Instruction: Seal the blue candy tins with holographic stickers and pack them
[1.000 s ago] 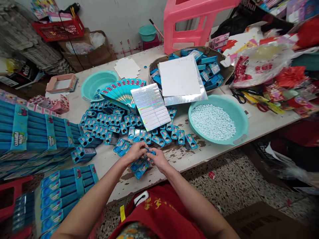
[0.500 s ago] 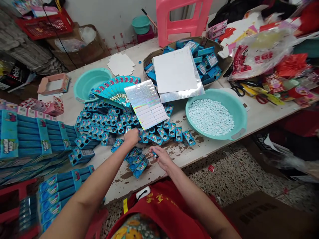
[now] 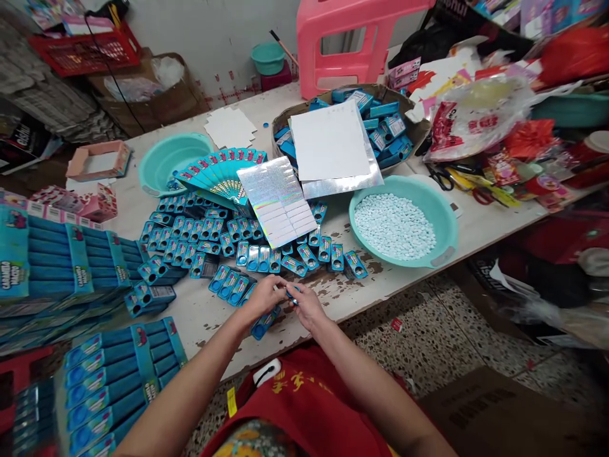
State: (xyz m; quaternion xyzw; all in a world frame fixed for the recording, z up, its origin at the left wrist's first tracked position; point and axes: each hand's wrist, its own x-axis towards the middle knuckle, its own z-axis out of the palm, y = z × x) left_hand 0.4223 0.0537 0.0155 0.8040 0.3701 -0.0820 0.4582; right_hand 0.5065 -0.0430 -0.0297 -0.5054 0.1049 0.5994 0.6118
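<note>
My left hand (image 3: 264, 297) and my right hand (image 3: 307, 304) meet near the table's front edge, both with fingers pinched on one small blue candy box (image 3: 291, 292) between them. Just left of them lie a few more of these small blue boxes (image 3: 231, 284). Beyond my hands a wide spread of the same boxes (image 3: 204, 235) covers the table. A holographic sticker sheet (image 3: 277, 200) rests on top of that spread. A teal basin of small white candies (image 3: 394, 225) stands to the right.
Stacks of blue display cartons (image 3: 52, 260) fill the left side. An empty teal basin (image 3: 166, 158) and a fan of teal cards (image 3: 221, 171) lie further back. A round basket of blue boxes (image 3: 390, 127) holds white sheets. A pink stool (image 3: 352, 38), scissors (image 3: 440, 178) and wrappers crowd the right.
My left hand had reached forward into the spread of boxes, and has come back to meet my right hand, both now pinched on a small blue box.
</note>
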